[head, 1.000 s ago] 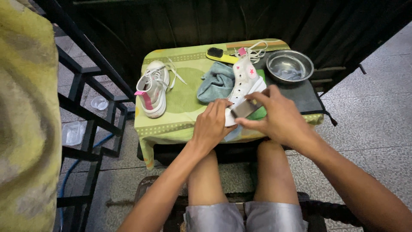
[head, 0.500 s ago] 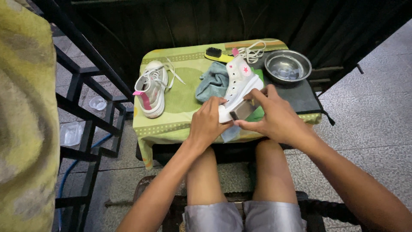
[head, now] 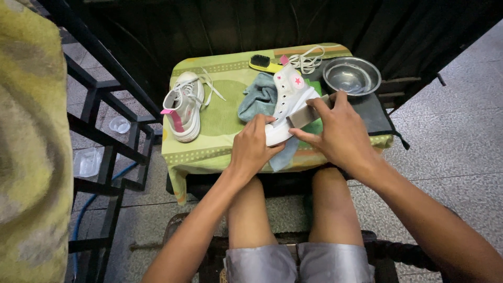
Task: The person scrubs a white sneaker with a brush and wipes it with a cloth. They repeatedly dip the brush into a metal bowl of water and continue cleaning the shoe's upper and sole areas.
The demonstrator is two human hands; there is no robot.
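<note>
The white high-top shoe (head: 291, 99) now stands steeper on the desk (head: 220, 118) than a second ago: heel end down toward us, ankle part leaning away toward the teal cloth (head: 258, 99). The grey block (head: 303, 116) has slid along the sole edge and now lies flat against the sole's side, a little further up than before. We judge from this that the rubbing of the sole rim is under way, with the stroke running along the white edge.

Left hand (head: 252, 149): fingers curled and closed around the toe end of the shoe, thumb on top, pinning it to the desk. Firm hold, no gap showing.

Right hand (head: 338, 133): fingers mostly extended, pressed over the grey block, thumb underneath. It is closed on the block in a flat pinch rather than a fist.

Around them: a second white shoe (head: 183, 105) with a pink tab lies on its side to the left, well apart, laces loose. A black-bristled brush with a yellow handle (head: 264, 63) sits at the far edge, a bundle of white laces (head: 306, 60) beside it. A metal bowl (head: 351, 76) stands at the far right on a dark pad; whether it holds water we cannot tell. A green patterned cloth covers the desk.
</note>
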